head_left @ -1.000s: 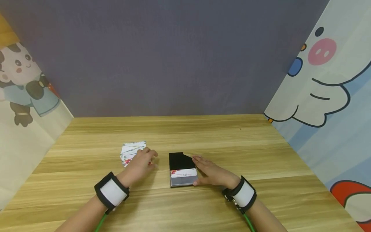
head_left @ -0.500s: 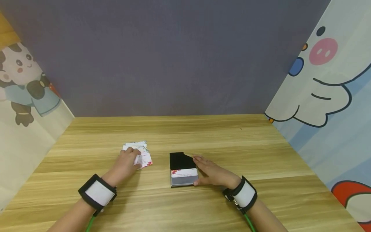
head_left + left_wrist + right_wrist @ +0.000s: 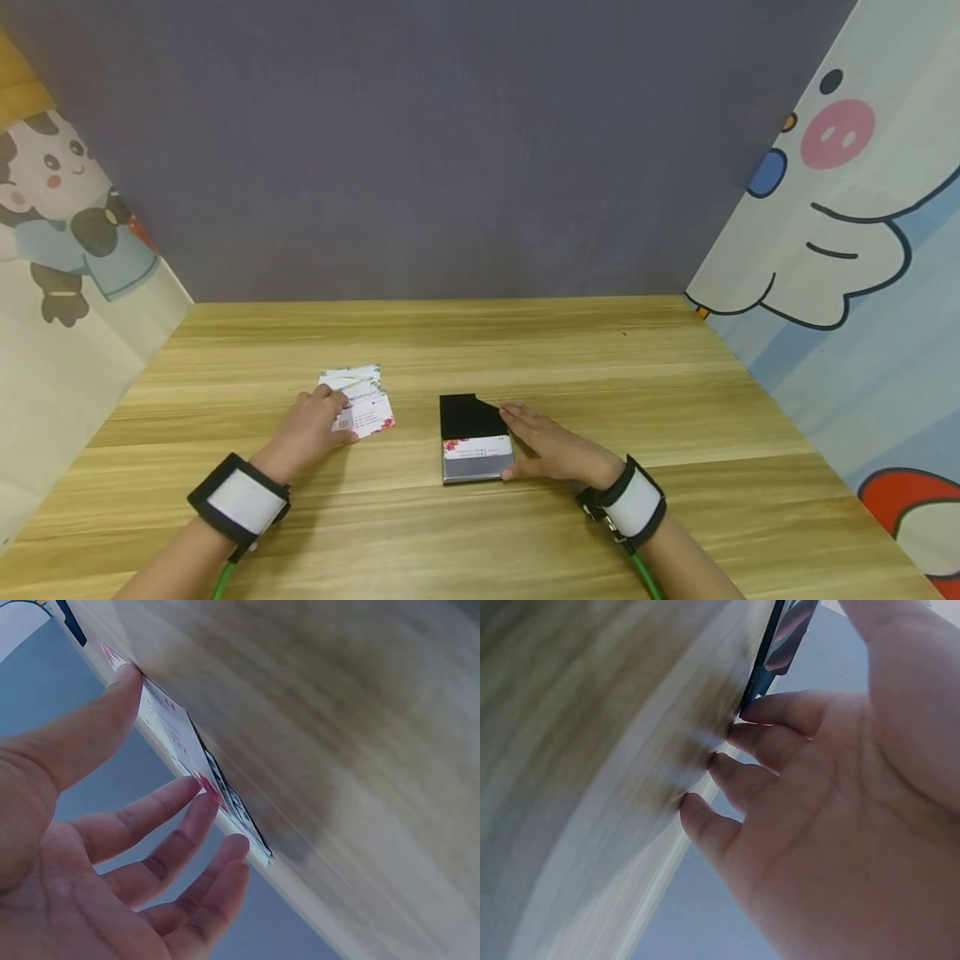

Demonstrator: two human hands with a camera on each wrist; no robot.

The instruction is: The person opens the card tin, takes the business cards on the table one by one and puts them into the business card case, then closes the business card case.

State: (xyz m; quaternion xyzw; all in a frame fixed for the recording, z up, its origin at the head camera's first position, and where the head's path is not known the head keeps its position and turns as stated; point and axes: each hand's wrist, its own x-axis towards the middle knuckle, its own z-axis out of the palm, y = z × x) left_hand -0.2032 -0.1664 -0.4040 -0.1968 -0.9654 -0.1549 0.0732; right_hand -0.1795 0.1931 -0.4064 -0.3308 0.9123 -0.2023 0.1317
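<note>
My left hand [image 3: 311,425] is at a small pile of white business cards [image 3: 350,373] on the left of the table. In the left wrist view, thumb and fingertips touch opposite edges of the top business card [image 3: 176,724], which has red flowers at its corners. That card lies across the others; part of it is hidden by the hand. An open business card holder [image 3: 477,468], black and metallic, lies at the middle with a flowered card inside. My right hand [image 3: 558,450] rests against the holder's right side, fingers extended, fingertips down on the table.
The wood-grain table [image 3: 600,358] ends at a grey back panel [image 3: 450,167]. Cartoon-printed side walls [image 3: 832,242] stand at left and right. Each wrist wears a black and white band [image 3: 633,502] with a green cable.
My left hand has moved left from beside the holder to the card pile, then shifted slightly further left along the top card. The right hand and holder have stayed in place.
</note>
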